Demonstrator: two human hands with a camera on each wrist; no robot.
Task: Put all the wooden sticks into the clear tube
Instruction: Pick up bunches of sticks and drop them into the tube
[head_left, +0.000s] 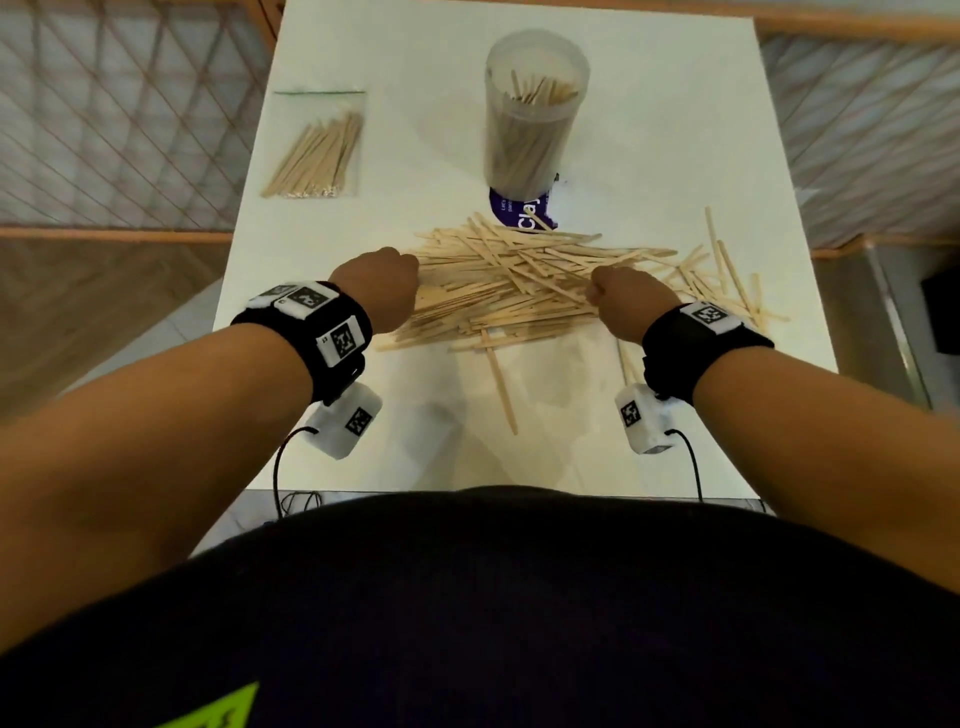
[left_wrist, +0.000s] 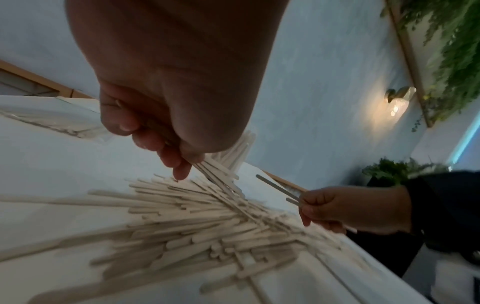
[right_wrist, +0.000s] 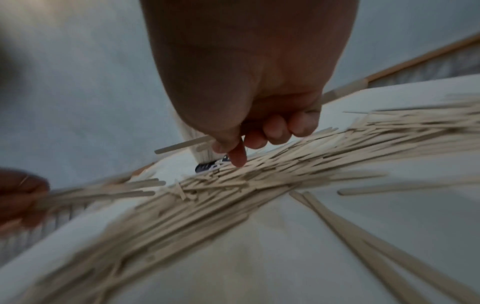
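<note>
A wide heap of flat wooden sticks (head_left: 519, 280) lies across the middle of the white table (head_left: 675, 130). Behind it stands the clear tube (head_left: 530, 109), upright, with several sticks inside. My left hand (head_left: 379, 291) is at the heap's left end; in the left wrist view its curled fingers (left_wrist: 166, 152) grip a bundle of sticks (left_wrist: 221, 176). My right hand (head_left: 628, 301) is over the heap's right part; in the right wrist view its thumb and fingers (right_wrist: 259, 133) pinch a few sticks (right_wrist: 182, 145), the index finger pointing down at the heap (right_wrist: 259, 185).
A clear zip bag of sticks (head_left: 317, 150) lies at the table's back left. A purple label (head_left: 524, 210) lies at the tube's foot. Loose sticks (head_left: 727, 270) spread to the right edge, and one (head_left: 501, 384) points toward me. Wooden lattice railings flank the table.
</note>
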